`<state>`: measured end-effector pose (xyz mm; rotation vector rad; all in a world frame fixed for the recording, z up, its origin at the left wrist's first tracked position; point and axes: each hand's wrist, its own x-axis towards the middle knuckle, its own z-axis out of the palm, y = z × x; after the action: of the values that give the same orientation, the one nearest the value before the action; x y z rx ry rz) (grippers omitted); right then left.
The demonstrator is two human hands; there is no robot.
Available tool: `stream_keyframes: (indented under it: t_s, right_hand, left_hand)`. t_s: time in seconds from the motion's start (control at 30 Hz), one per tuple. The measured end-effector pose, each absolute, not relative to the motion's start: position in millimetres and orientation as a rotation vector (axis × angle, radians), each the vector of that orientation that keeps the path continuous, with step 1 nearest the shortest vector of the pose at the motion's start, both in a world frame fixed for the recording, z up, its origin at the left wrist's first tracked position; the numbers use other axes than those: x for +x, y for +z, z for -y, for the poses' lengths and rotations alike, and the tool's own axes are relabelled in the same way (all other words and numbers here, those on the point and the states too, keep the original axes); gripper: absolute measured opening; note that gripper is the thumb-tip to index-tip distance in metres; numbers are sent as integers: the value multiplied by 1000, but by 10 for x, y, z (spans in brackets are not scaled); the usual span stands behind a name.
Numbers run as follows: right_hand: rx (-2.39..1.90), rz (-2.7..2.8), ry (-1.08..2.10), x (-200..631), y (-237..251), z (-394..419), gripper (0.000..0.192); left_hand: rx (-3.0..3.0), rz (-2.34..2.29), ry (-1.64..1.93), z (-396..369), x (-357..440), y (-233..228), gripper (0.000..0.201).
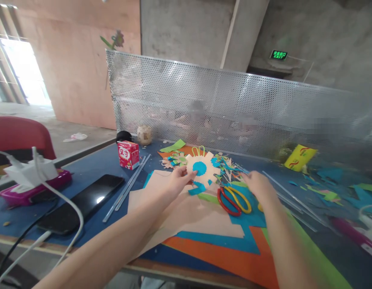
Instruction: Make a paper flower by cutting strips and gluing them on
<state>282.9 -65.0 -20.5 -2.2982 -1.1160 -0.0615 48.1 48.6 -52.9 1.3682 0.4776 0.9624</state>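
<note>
My left hand [183,179] is closed on the edge of a cream flower-shaped cutout [210,163], thumb on its front. A scalloped blue disc [199,169] sits at the cutout's middle, and small blue pieces show near its rim. Two light green loops [198,151] rise behind its top. To the right, my right hand [256,184] reaches to the edge of a pile of cut scraps [229,166]. Its fingers look drawn together, and whatever they pinch is too small to make out. Scissors [229,202] with a red and a yellow handle loop lie between the hands on a blue sheet [254,216].
Cream [204,218] and orange sheets [222,257] spread under my forearms. Clear sticks [128,186], a phone [83,204], a red carton [128,155] and a power strip [61,178] stand left. A yellow packet [300,157] lies right. A perforated metal screen [174,96] borders the back.
</note>
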Motion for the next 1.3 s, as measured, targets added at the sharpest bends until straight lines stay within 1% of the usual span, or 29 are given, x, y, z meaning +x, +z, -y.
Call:
stream_keyframes:
  t_s: [0.1,0.3,0.47,0.67,0.87,0.97,1.1,1.17,1.23,1.3]
  right_hand:
    - [-1988,1318,159,2528,-160,506,45]
    - [-1625,1491,444,2131,-256,411,39]
    - [-1595,1468,495,2147,-289,425,33]
    - [-1584,1490,659,2186,-322,422,28]
    - [-1630,1393,688,2246,-382,407,31]
    - [-1679,1334,637,2276,-366,402,36]
    - [-1647,1353,598,2332,-298,420,30]
    - [-1622,1273,554,2377,-269,432,28]
    - [-1548,1158,504,2431,-256,436,29]
    - [-1465,1077,478,2482,-257,431,33]
  left_hand:
    - [1387,-459,933,-457,498,-534,35]
    - [1393,-498,941,-397,542,-498,40]
    - [1421,-558,1022,-390,508,-498,35]
    - [1412,-583,1093,-431,451,-468,38]
    - [1425,-543,1125,-435,467,-480,33]
    - [1413,-550,1140,-454,473,-508,31]
    - [1341,-526,1107,-476,471,-492,27]
    - [1309,-522,1125,-490,472,-473,31]
    - [1290,-527,1150,-511,472,-462,34]
    - [1294,-531,1158,-535,468,-463,31]
